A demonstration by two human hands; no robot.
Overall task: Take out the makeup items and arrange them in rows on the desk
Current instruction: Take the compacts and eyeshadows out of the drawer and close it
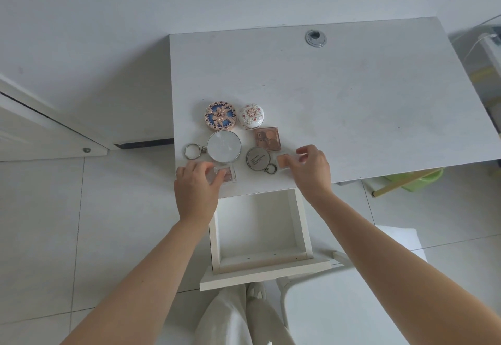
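Pinching clear pink case [227,174] under left fingers [214,173] | right fingers [299,158] grip peach case [283,160]

One wide-angle camera, worn on the person's head, is looking forward and steeply down over the near edge of the white bench [352,95]. It is sitting close enough that both forearms are reaching in from the bottom corners. The open drawer [261,236] is lying straight below, the floor [40,222] is showing to the left, and the wall is filling the top. Straight lines are bowing toward the edges.
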